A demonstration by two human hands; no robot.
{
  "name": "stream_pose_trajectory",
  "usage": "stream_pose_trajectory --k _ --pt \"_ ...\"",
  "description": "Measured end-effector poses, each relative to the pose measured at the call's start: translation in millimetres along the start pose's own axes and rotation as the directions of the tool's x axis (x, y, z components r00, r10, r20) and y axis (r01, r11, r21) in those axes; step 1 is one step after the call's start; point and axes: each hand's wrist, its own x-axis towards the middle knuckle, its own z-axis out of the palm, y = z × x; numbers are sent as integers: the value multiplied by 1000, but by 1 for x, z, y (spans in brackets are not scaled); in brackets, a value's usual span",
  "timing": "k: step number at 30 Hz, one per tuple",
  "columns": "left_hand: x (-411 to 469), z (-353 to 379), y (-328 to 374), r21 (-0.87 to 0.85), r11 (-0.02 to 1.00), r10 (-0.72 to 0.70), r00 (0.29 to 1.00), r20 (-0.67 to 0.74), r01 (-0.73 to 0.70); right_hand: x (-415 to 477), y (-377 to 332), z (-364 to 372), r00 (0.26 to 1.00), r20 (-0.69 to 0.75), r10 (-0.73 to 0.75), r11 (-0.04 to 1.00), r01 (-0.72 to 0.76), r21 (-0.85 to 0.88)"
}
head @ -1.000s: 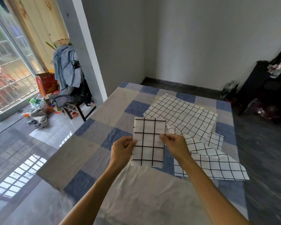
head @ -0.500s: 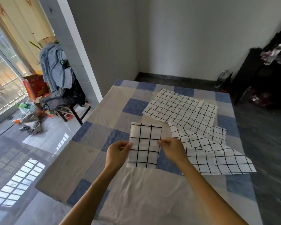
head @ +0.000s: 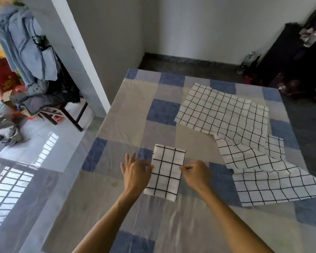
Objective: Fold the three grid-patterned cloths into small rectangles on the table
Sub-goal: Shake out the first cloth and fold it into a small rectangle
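Observation:
A folded grid cloth (head: 167,171), a small white rectangle with wide black lines, lies flat on the patchwork table (head: 128,123) in front of me. My left hand (head: 136,172) pinches its left edge with thumb and forefinger, the other fingers spread. My right hand (head: 196,173) pinches the right edge with curled fingers. Two unfolded grid cloths lie to the right. The fine-grid cloth (head: 224,110) is farther back. The wider-grid cloth (head: 274,181) lies rumpled nearer, partly under the first.
Left of the table stand a white pillar (head: 77,52) and a chair (head: 49,108) piled with blue and dark clothes. Boxes and bags litter the floor at far left. A dark cabinet (head: 288,57) and a bottle (head: 246,61) stand at the back right.
The folded cloth has come down from being held up in front of me to lying flat on the table. Both hands moved down with it at its side edges.

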Motion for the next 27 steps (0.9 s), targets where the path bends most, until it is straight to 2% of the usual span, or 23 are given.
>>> stream_pose_trajectory --k 4,7,12,24,27 --pt "33 11 -22 13 1000 8 996 84 -9 20 -9 29 998 -11 57 990 -58 -131" --pt "54 19 -33 30 999 -13 996 86 11 35 -18 44 997 20 79 980 -74 -185" --pt "89 29 -51 65 997 -46 991 123 38 69 -32 64 994 78 70 961 -46 -273" --pt "144 50 -56 65 997 -37 998 44 34 120 -31 94 999 -20 29 979 -32 -200" --pt "144 60 -61 55 998 -35 999 -17 36 130 -28 97 999 -21 28 981 -31 -190"
